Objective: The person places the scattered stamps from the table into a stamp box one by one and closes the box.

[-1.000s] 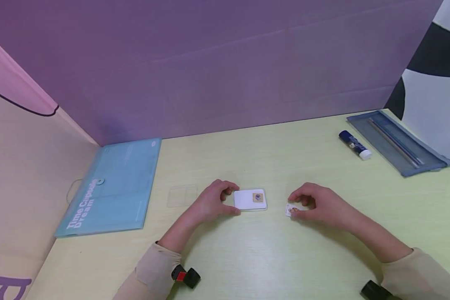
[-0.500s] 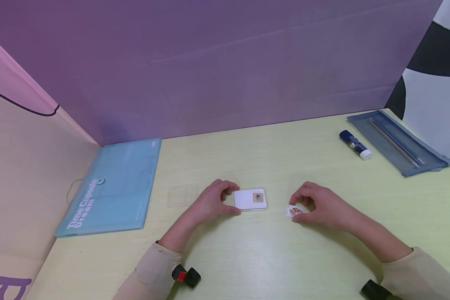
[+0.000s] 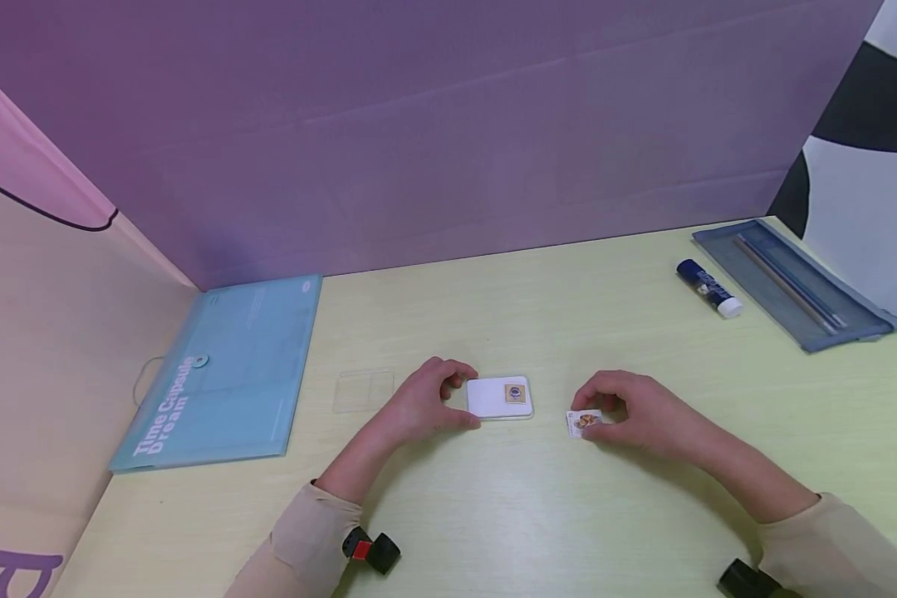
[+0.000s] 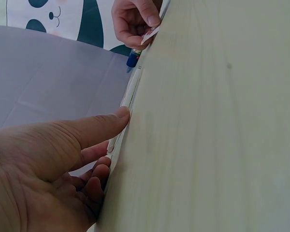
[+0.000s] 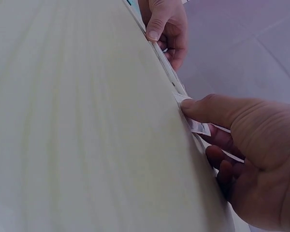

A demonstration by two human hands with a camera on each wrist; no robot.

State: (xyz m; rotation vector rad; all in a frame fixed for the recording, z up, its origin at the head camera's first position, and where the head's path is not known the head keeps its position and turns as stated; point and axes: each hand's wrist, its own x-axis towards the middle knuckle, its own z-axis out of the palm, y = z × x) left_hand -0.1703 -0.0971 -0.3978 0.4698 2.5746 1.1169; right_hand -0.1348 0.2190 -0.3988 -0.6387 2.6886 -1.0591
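In the head view my left hand (image 3: 428,403) holds the left end of a flat white rounded-corner block (image 3: 486,399) on the table, thumb at its near edge and fingers at its far edge. A small tan stamp-like paper with a dark round print (image 3: 515,394) lies near the block's right end. To the right, my right hand (image 3: 646,411) pinches a small white paper stamp with an orange-brown picture (image 3: 585,421), low over the table. The right wrist view shows that stamp (image 5: 199,126) tilted between thumb and fingers. Part of it is hidden by the thumb.
A thin transparent rectangular piece (image 3: 363,391) lies left of the left hand. Further left is a light blue document folder (image 3: 232,382). At the back right are a dark blue glue stick with a white end (image 3: 708,288) and a grey-blue see-through pouch (image 3: 770,286) with a slim rod inside.
My right hand has shifted slightly left and toward me with the stamp, after a small shift the other way. The left hand and the white block stay where they were.
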